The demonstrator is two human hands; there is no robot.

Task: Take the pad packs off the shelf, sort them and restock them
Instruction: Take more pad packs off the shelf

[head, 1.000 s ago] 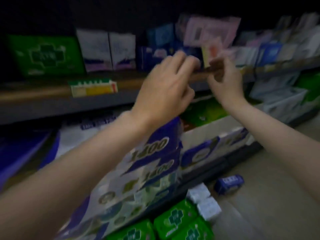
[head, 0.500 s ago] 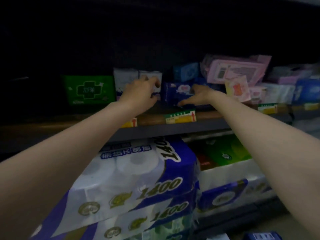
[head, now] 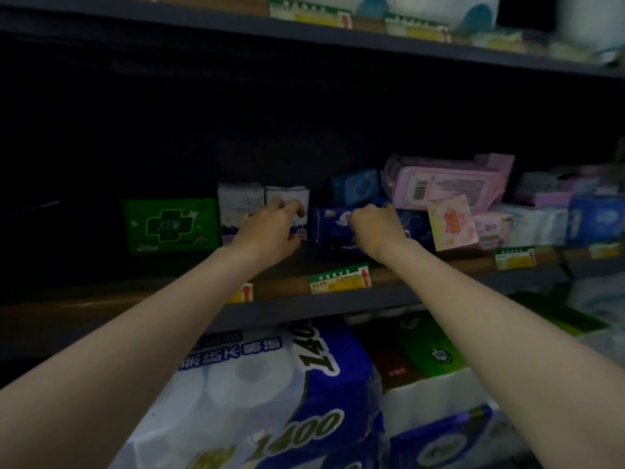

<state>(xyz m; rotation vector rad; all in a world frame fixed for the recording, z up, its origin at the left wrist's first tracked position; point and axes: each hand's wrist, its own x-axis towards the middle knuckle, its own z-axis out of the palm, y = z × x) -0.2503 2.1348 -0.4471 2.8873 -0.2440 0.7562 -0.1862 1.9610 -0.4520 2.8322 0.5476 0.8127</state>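
hands: left (head: 270, 230) on white pack (head: 287, 204), right (head: 375, 228) on blue pack (head: 333, 228); tissue bale (head: 304, 401) reads "1400".

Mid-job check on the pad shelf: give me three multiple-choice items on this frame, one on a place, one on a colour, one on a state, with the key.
1. Where does the green pack stand relative to the two white packs?
A. To their left, same shelf
B. On top of them
C. On the shelf below

2. What colour is the pack under the right hand?
A. Yellow
B. Dark blue
C. Red

3. What is the left hand doing?
A. Hanging at the person's side
B. Resting on the toilet paper
C. Fingers curled on the right-hand white pack

Key: 1 A, the green pack sits left of the white pair on one board. 2 B, the dark blue pack shows beside the right hand's fingers. 3 C, the left hand's fingertips hook over that white pack's front.
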